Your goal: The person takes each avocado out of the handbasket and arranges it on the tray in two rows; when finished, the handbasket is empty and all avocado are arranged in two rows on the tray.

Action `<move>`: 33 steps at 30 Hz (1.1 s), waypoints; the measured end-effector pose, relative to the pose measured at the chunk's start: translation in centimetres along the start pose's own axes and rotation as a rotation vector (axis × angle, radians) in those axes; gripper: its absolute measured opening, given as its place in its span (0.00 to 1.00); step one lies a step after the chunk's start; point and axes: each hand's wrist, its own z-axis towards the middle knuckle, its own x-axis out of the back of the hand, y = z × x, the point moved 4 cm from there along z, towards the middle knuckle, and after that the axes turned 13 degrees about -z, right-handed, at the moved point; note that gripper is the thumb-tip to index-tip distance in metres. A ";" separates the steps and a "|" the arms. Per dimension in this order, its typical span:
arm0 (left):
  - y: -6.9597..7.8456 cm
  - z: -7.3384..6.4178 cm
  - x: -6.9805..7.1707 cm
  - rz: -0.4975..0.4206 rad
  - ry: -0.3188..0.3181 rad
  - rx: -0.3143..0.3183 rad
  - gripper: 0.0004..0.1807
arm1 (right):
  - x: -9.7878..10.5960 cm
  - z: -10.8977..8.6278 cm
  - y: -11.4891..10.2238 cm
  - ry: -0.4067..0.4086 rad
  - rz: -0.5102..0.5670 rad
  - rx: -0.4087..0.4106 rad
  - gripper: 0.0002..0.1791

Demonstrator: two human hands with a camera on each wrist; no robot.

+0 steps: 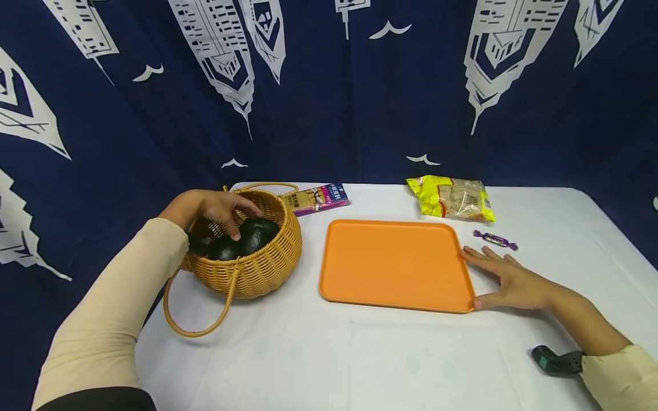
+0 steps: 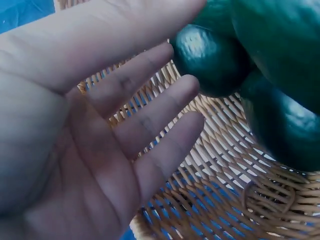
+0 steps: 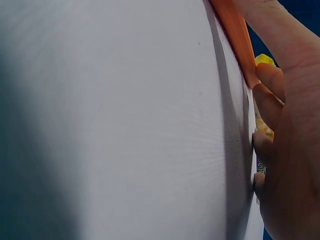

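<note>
My left hand [image 1: 218, 210] reaches over the rim into a yellow wicker basket [image 1: 280, 257] on the left. Inside lie several glossy dark green, rounded avocado-like fruits [image 1: 259, 235]. In the left wrist view the fingers are extended beside one such fruit [image 2: 210, 60], not wrapped around it; whether a fingertip touches it I cannot tell. At the right, my right hand [image 1: 514, 285] is spread on the white table, with thumb and index finger touching the right edge of an orange tray [image 1: 390, 265]. The right wrist view shows the tray's edge [image 3: 237, 40] by those fingers.
A purple-wrapped candy [image 1: 496, 240] lies just beyond the right hand. Behind the tray sits a yellow, partly transparent bag [image 1: 454, 198]. A purple-and-gold flat package [image 1: 319, 198] lies behind the basket. One basket handle [image 1: 197, 332] droops onto the table; a patterned blue cloth [image 1: 329, 114] hangs behind.
</note>
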 end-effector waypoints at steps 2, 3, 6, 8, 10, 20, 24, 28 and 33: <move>-0.2 0.1 0.0 -0.001 -0.004 -0.004 0.45 | 0.0 0.0 0.0 0.000 -0.005 -0.001 0.59; -0.2 0.2 0.0 0.003 -0.003 -0.011 0.44 | 0.0 0.1 0.1 0.000 -0.009 -0.001 0.60; -0.3 0.6 0.1 0.034 0.006 -0.036 0.43 | 0.0 0.1 0.2 0.001 -0.007 0.001 0.61; -0.4 0.8 0.0 0.062 0.015 -0.044 0.43 | 0.0 0.2 0.3 0.004 -0.002 0.007 0.60; -0.6 1.0 0.0 0.094 0.032 -0.041 0.43 | -0.1 0.2 0.3 0.004 0.005 0.012 0.60; -1.0 1.7 -0.2 0.205 0.058 -0.017 0.46 | -0.3 0.3 0.2 0.014 0.033 0.018 0.59; -1.1 2.0 -0.1 0.229 0.060 -0.016 0.50 | -0.3 0.3 0.2 0.022 0.036 0.021 0.59; -1.4 2.2 0.0 0.221 0.074 0.008 0.52 | -0.3 0.4 0.2 0.026 0.036 0.022 0.59; -1.9 2.1 -0.1 0.207 0.084 0.023 0.52 | -0.3 0.4 0.2 0.020 0.036 0.022 0.59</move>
